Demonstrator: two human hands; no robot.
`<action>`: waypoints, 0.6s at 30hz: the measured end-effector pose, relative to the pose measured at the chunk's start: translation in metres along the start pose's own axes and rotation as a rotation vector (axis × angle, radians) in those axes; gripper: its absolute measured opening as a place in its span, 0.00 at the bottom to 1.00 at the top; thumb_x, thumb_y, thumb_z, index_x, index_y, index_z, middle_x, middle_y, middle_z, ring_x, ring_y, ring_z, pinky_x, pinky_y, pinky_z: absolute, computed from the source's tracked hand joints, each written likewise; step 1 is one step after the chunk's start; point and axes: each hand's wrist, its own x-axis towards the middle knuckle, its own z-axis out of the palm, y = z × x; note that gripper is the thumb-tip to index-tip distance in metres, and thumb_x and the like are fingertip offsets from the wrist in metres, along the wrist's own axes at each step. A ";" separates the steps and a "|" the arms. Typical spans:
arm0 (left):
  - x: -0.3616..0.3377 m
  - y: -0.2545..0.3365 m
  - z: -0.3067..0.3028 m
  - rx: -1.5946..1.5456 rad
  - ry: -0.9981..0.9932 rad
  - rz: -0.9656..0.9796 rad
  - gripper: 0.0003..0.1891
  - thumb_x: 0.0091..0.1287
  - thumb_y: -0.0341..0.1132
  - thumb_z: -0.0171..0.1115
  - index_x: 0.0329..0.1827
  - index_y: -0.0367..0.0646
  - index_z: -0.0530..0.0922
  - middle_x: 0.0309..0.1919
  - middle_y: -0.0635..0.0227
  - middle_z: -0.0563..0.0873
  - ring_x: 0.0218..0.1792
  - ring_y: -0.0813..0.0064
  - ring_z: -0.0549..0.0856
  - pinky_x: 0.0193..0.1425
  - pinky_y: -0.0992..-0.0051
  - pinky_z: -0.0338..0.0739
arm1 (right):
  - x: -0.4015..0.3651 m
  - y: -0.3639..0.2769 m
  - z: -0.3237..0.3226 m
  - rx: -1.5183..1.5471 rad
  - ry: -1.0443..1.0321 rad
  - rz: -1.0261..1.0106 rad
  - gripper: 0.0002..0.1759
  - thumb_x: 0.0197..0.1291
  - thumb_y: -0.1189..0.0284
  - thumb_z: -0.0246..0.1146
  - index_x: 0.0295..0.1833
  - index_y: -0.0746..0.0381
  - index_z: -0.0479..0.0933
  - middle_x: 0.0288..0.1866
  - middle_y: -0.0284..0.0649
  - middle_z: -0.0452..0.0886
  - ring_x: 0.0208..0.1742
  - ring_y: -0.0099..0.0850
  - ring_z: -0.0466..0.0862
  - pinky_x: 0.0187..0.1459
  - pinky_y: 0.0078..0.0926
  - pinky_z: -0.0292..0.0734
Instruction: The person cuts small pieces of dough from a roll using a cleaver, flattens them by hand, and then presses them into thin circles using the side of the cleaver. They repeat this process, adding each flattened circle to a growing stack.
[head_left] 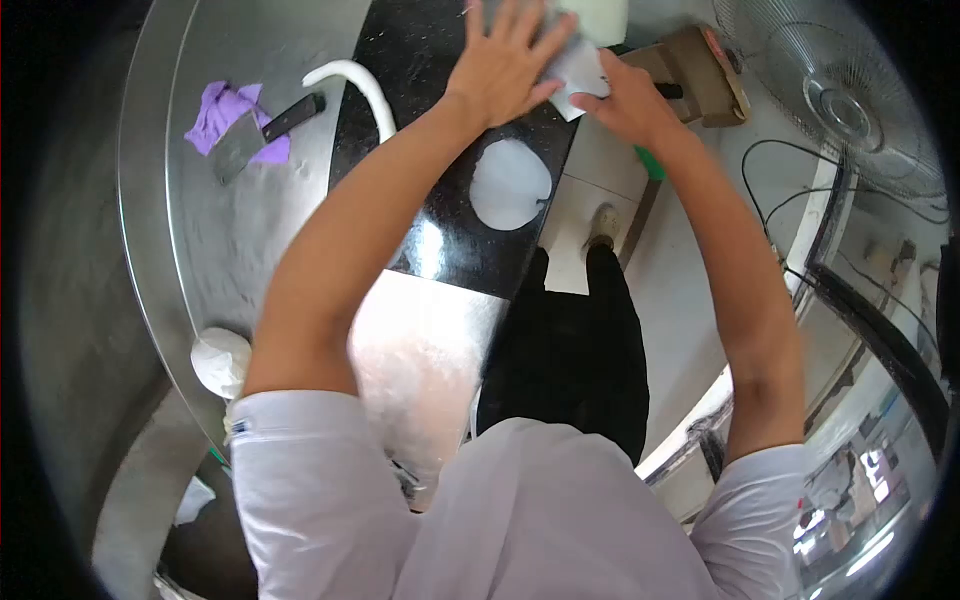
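My left hand (500, 75) lies with its fingers spread over the far part of the black worktop (455, 215), its thumb side at the edge of a pale, flat blade. That blade belongs to what looks like a cleaver (580, 72), with a squared corner towards me. My right hand (632, 102) is closed around it, and a short dark handle end shows beyond the fist. Nearer to me a thin, round white sheet of dough (510, 185) lies flat on the worktop. A curved white strip, like a dough rope (365, 82), lies left of my left forearm.
On the steel table (260, 230), a second cleaver (290, 117) rests on a purple cloth (215, 110). A white rounded thing (220, 360) sits near the table's left edge. At right are a cardboard box (705, 75), a fan (845, 105) and loose cables (755, 180).
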 end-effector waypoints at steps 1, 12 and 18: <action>-0.017 0.002 -0.016 -0.038 -0.100 0.118 0.48 0.63 0.52 0.72 0.84 0.55 0.57 0.78 0.61 0.67 0.80 0.55 0.64 0.78 0.40 0.57 | -0.004 -0.001 0.006 0.156 0.123 0.031 0.34 0.59 0.59 0.76 0.64 0.65 0.73 0.52 0.54 0.86 0.47 0.51 0.87 0.52 0.44 0.81; -0.066 0.042 -0.037 -0.037 -0.450 0.555 0.11 0.67 0.35 0.64 0.51 0.52 0.84 0.46 0.73 0.87 0.54 0.70 0.84 0.59 0.67 0.71 | -0.330 -0.054 0.101 0.366 -0.224 0.374 0.34 0.61 0.58 0.77 0.63 0.68 0.73 0.49 0.57 0.87 0.51 0.54 0.88 0.51 0.42 0.81; -0.048 0.043 -0.034 0.026 -0.625 0.435 0.10 0.64 0.34 0.67 0.49 0.51 0.86 0.52 0.69 0.87 0.59 0.66 0.84 0.63 0.64 0.73 | -0.305 -0.021 0.061 0.300 0.038 0.423 0.22 0.59 0.68 0.77 0.51 0.68 0.77 0.33 0.41 0.85 0.32 0.29 0.85 0.37 0.30 0.81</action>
